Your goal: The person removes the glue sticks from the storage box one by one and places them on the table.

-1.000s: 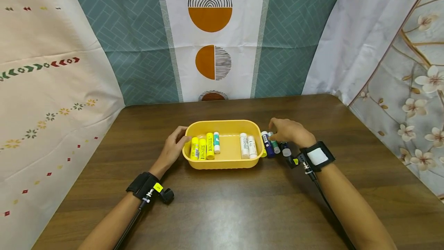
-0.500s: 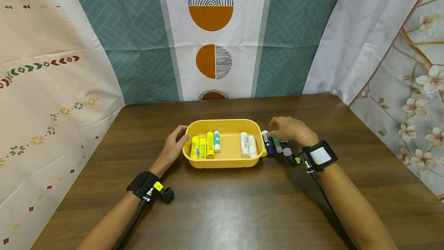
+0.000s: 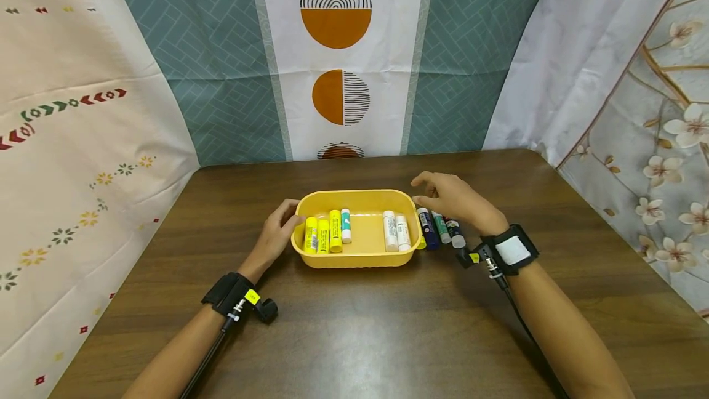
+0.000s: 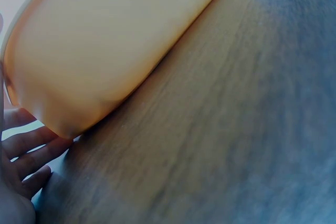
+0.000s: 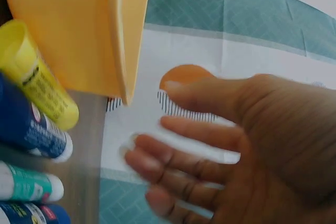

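Right wrist view bares a yellow tube (image 5: pixel 41 82) barely seen from the head; left hand (image 3: pixel 271 234) against the tray (image 3: pixel 357 261), right hand (image 3: pixel 456 201) aloft, both spread; brown tabletop (image 3: pixel 332 331), patterned cloth (image 3: pixel 465 79) behind.

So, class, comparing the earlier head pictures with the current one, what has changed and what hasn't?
The right hand has moved forward and leftward, from over the outside sticks to near the yellow tray's right end, leaving those sticks less covered. It holds nothing now. The left hand stays at the tray's left end; the inside sticks keep their places.
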### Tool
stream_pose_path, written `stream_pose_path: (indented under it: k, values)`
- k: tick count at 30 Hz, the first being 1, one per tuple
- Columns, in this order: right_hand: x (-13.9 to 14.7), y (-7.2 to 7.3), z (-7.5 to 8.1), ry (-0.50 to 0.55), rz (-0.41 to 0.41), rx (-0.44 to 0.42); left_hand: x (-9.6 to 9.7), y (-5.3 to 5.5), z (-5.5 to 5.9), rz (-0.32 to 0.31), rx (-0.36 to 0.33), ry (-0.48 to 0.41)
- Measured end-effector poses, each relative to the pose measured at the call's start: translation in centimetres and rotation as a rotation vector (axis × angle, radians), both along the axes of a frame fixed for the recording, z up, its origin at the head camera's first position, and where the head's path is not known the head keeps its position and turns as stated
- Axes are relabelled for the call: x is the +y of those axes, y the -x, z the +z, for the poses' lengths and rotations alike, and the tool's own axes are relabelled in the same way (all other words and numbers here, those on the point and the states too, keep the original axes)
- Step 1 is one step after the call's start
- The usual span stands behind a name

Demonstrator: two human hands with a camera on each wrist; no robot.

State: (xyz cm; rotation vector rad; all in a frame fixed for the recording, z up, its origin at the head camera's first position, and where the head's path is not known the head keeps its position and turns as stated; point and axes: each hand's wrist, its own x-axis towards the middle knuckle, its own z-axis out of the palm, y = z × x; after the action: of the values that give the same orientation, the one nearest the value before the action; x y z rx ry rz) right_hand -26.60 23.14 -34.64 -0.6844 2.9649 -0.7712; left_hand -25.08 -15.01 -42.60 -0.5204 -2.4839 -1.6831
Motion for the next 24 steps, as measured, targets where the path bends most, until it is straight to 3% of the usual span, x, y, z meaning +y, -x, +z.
stream_pose_path:
  k: [6, 10, 24]
  values:
    - [-1.1, 0.0, 0.0, 0.089, 0.142, 0.066, -0.1, 0.0, 0.0, 0.004, 0.000, 0.003]
    - [-1.6, -0.1, -0.1, 0.108, 0.190, 0.040, -0.1, 0.0, 0.0, 0.008, -0.005, 0.012]
    - [-2.5, -0.4, -0.5, -0.014, 0.217, -0.098, -0.2, 0.0, 0.0, 0.013, -0.008, 0.019]
